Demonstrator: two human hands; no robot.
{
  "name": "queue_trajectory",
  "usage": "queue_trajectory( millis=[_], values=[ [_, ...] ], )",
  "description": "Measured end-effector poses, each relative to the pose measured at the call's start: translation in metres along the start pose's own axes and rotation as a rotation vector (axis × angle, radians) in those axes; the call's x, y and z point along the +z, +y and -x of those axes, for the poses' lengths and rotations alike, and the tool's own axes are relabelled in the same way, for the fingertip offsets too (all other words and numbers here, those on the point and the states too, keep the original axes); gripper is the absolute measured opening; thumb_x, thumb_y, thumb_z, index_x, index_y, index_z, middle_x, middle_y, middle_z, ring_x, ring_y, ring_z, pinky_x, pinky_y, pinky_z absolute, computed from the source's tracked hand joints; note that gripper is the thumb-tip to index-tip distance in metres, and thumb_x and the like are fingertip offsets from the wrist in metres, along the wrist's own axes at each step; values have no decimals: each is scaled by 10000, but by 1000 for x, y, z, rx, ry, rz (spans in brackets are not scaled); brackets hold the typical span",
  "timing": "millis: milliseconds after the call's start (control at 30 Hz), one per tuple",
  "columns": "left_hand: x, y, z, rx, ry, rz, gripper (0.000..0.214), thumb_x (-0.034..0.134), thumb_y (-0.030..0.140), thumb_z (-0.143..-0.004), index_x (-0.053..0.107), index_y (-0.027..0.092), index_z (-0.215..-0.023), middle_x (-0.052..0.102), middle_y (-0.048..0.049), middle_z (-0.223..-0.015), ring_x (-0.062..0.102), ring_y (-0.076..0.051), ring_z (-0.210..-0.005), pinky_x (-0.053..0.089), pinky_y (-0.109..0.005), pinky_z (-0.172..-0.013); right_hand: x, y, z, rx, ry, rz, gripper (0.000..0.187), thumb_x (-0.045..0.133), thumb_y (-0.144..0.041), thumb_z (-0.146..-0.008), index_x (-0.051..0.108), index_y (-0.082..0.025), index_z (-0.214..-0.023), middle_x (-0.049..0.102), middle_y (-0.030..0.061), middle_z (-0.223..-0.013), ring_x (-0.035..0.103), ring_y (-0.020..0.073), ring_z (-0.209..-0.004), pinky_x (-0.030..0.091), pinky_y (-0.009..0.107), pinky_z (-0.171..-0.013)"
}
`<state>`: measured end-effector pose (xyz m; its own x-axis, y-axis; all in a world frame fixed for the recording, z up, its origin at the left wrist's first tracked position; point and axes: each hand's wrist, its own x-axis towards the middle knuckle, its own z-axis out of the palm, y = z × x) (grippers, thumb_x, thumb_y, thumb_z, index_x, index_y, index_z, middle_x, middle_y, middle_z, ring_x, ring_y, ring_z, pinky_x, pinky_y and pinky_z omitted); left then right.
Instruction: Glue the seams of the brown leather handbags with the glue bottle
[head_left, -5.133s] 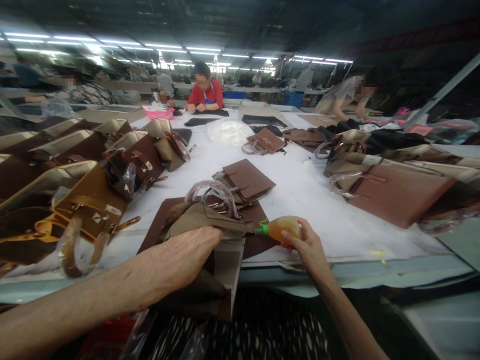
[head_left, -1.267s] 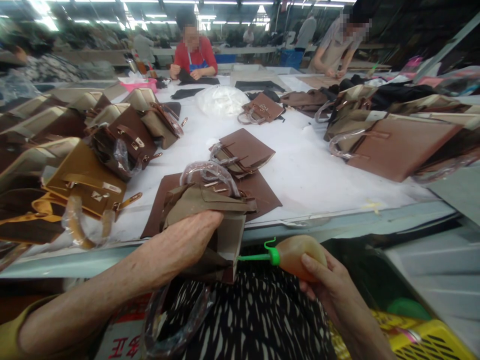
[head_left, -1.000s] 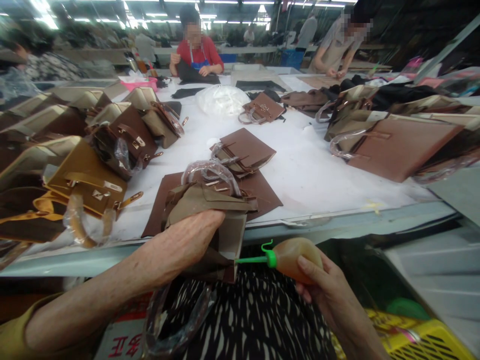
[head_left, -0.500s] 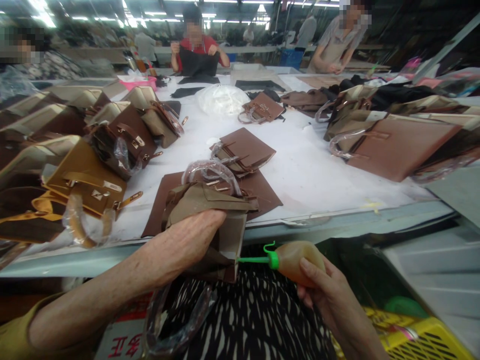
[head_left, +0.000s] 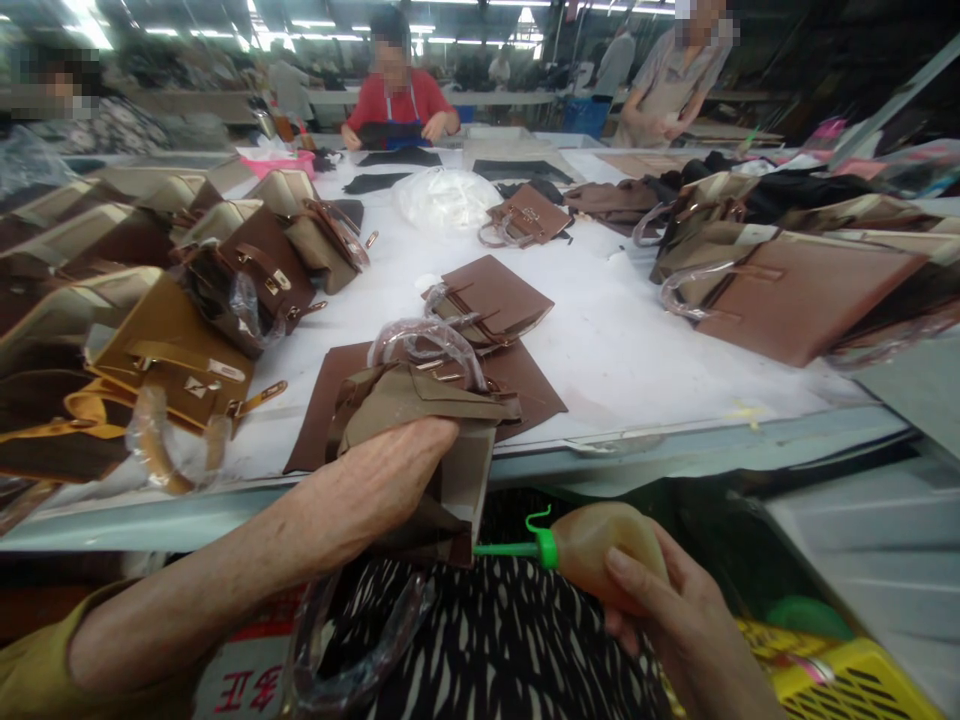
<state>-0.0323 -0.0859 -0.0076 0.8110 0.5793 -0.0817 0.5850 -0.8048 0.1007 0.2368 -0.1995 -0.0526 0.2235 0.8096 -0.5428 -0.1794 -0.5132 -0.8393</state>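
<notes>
A brown handbag (head_left: pixel 420 405) with plastic-wrapped handles lies at the table's near edge, partly over my lap. My left hand (head_left: pixel 409 460) reaches into or around its fabric; the fingers are hidden behind the material. In my right hand (head_left: pixel 667 590) is a squeeze bottle (head_left: pixel 604 550) of amber liquid with a green cap and thin green nozzle. The nozzle tip meets the lower corner of the bag's pale edge. One wrapped handle (head_left: pixel 360 650) hangs down below. Under the bag lies a flat brown panel (head_left: pixel 536 390), and a smaller brown bag (head_left: pixel 499 300) rests just beyond.
Several handbags (head_left: pixel 187 350) stand in rows on the left, and more bags (head_left: pixel 810 290) on the right of the white table (head_left: pixel 630 360). A clear plastic bundle (head_left: pixel 446 200) sits mid-table. A yellow crate (head_left: pixel 862 685) is low at right. Co-workers stand across the table.
My right hand has moved the bottle down, its nozzle tip sliding lower along the bag's edge. My left hand and the bag are nearly unmoved. The co-worker opposite has lowered the dark cloth.
</notes>
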Motion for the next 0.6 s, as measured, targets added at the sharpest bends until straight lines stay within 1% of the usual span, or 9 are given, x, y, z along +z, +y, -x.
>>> queue_trajectory(
  millis=[67,133,200,267,367,500,600],
  values=[
    [1,-1,0,-1,10,8,565,355,30,-779,218,153,-1314,486,-130,-1302,448,-219,-1224,395,-354,-997,2,-5,6,-49,77,48,538,742,-499,-614,537,-199,-1010,555,-17,-491,470,147,-392,363,235,-346],
    [2,-3,-1,3,21,42,568,383,51,-785,223,157,-1320,487,-129,-1299,454,-222,-1215,392,-356,-999,5,-8,10,-103,157,70,614,765,-499,-572,502,-228,-1057,602,-7,-590,510,173,-428,412,268,-363],
    [5,-6,-1,-4,34,85,567,420,85,-793,233,161,-1323,493,-128,-1288,461,-226,-1205,390,-357,-999,9,-10,10,-141,188,83,632,765,-499,-565,486,-244,-1072,626,3,-676,539,190,-465,442,287,-383],
    [8,-8,-2,-13,36,111,559,446,105,-794,251,163,-1315,504,-125,-1271,471,-228,-1191,391,-356,-996,13,-11,6,-168,169,93,601,751,-499,-585,488,-246,-1062,630,5,-703,547,191,-482,449,291,-399],
    [11,-8,-3,-36,32,106,518,433,84,-797,288,166,-1287,516,-114,-1246,492,-218,-1163,396,-349,-987,15,-9,-6,-189,132,110,548,725,-500,-629,490,-246,-1054,623,0,-721,549,188,-501,457,293,-430],
    [9,-6,-4,-36,46,90,509,430,71,-782,310,169,-1267,521,-108,-1232,499,-220,-1152,399,-356,-983,11,-10,-26,-237,73,176,502,678,-481,-716,455,-256,-1105,617,11,-838,564,197,-589,477,311,-510],
    [5,-6,-4,-17,73,88,485,422,70,-784,320,155,-1251,523,-110,-1226,492,-217,-1158,403,-345,-981,10,-14,-40,-277,39,211,473,646,-463,-763,433,-265,-1136,605,18,-910,562,197,-626,471,318,-548]
  ],
)
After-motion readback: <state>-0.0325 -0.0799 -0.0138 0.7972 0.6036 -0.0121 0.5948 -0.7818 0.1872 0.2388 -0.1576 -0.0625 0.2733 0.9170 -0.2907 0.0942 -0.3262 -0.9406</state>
